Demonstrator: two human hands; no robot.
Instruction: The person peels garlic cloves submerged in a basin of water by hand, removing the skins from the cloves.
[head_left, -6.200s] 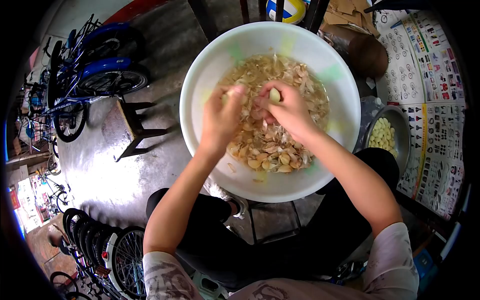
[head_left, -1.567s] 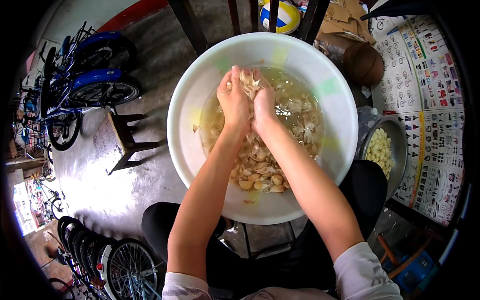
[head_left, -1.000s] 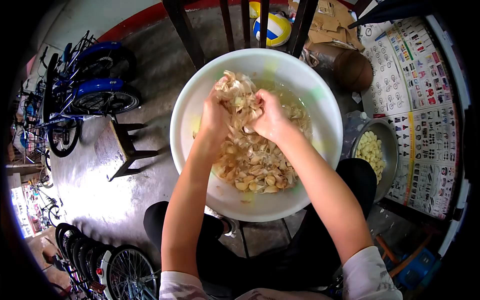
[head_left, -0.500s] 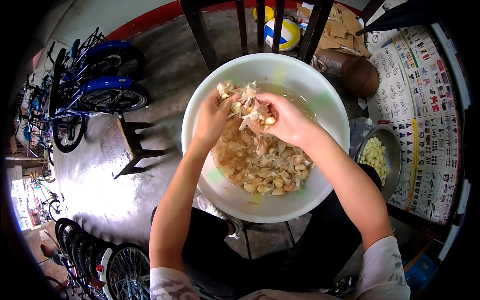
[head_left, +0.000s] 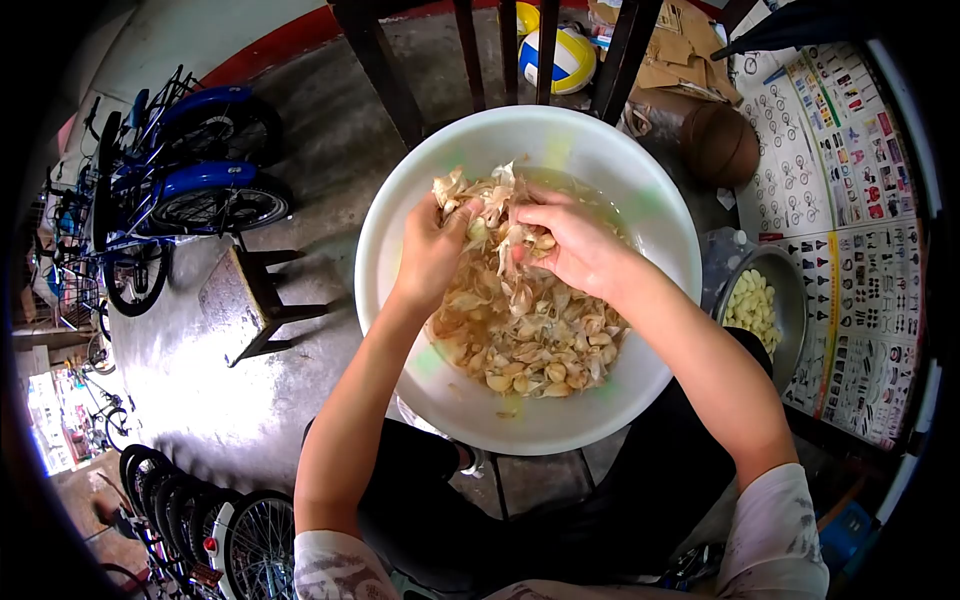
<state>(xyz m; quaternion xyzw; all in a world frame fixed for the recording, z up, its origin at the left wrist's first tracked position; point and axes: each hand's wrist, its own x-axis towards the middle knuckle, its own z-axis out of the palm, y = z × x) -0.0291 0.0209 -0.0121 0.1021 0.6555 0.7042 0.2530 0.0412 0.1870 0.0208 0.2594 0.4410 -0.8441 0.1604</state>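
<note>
Both hands are over a large white basin (head_left: 385,250) of water, garlic cloves (head_left: 545,375) and loose papery skins. My left hand (head_left: 432,240) is closed around a clump of garlic skins (head_left: 495,215) at the basin's far left side. My right hand (head_left: 570,245) grips the right side of the same clump, its thumb and fingers bent round skins and cloves. Wet skins hang from the clump down toward the heap below. Exactly which cloves lie inside the fingers is hidden.
A metal bowl of peeled garlic cloves (head_left: 752,305) stands to the right, by my knee. Beyond the basin are a dark wooden chair back (head_left: 470,60), a volleyball (head_left: 565,62) and a brown basketball (head_left: 718,145). A wooden stool (head_left: 245,300) and bicycles (head_left: 215,185) stand left.
My right thumb and fingers have shifted over the clump, and a clove that showed at my right fingertips is now mostly covered. The view has tilted slightly.
</note>
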